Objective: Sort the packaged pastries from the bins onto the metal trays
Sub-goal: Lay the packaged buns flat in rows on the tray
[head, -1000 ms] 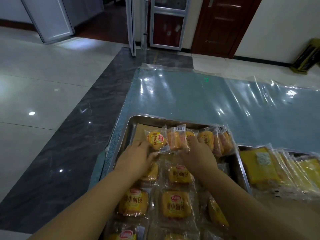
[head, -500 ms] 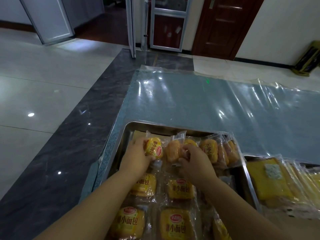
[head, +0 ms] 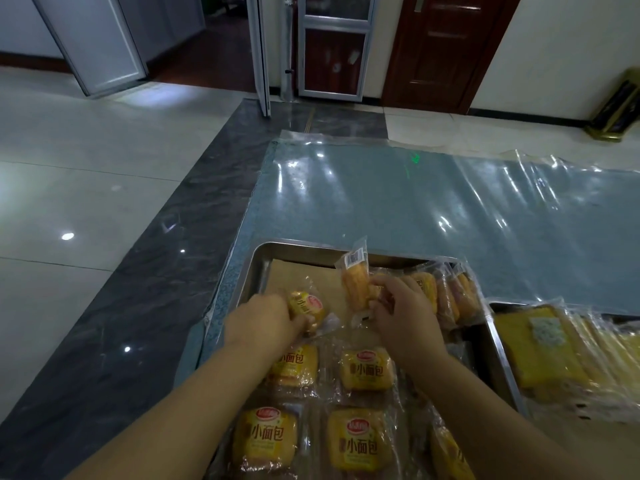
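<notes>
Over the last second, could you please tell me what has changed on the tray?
The left hand, gripping a small-bread packet, drew it leftward, away from the back row. The right hand stood its barcoded packet on end. The flat packets and metal tray stayed put.

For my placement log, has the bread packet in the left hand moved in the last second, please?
Yes: the bread packet in the left hand has moved nearer and slightly left, away from the far rim of the metal tray.

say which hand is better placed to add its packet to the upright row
Probably right. The right hand holds its packet upright beside the row; the left hand is farther off.
</notes>
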Available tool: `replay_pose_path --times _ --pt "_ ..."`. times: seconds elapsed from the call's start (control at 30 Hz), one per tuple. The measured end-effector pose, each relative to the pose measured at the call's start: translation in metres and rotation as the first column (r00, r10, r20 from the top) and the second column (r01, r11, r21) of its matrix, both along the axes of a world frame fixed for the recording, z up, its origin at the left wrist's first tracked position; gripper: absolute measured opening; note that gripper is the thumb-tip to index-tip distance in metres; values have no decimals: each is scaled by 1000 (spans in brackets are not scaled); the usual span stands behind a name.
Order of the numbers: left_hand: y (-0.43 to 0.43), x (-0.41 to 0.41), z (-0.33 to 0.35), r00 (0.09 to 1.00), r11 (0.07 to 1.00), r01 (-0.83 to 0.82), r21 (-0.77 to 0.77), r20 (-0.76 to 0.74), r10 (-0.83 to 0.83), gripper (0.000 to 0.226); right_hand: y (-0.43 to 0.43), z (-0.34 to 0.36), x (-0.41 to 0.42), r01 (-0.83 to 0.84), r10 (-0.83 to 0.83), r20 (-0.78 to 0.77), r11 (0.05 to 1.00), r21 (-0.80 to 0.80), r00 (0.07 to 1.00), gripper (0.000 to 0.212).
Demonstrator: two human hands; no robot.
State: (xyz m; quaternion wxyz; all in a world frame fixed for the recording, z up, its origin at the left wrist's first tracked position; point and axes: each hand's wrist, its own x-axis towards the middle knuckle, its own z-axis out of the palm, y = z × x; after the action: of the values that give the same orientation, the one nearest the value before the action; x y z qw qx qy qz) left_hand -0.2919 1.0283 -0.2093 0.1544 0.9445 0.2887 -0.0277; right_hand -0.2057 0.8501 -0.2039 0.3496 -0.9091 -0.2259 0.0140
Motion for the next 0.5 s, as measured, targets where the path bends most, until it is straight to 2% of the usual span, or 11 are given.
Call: replay_pose_path --times 0.03,0.1,0.17,0.23,0.4,0.5 --pt "-2 1 -1 999 997 41 63 7 -42 44 0 1 0 0 0 8 1000 6 1000 34" --pt "0 2 -6 981 982 142 120 117 -156 49 -1 5 0 -15 15 22 1000 19 1000 35" --pt "7 4 -9 931 945 319 68 164 -326 51 -1 10 2 -75 74 61 997 11 995 33" --pt "11 3 -12 895 901 432 28 108 -433 46 1 16 4 -138 140 134 990 -25 981 27" --pt "8 -1 -21 949 935 298 193 42 -312 55 8 28 10 -164 160 313 986 -14 936 15" --pt "9 -1 -23 965 941 248 229 24 -260 61 11 29 11 -166 165 395 986 -32 904 13"
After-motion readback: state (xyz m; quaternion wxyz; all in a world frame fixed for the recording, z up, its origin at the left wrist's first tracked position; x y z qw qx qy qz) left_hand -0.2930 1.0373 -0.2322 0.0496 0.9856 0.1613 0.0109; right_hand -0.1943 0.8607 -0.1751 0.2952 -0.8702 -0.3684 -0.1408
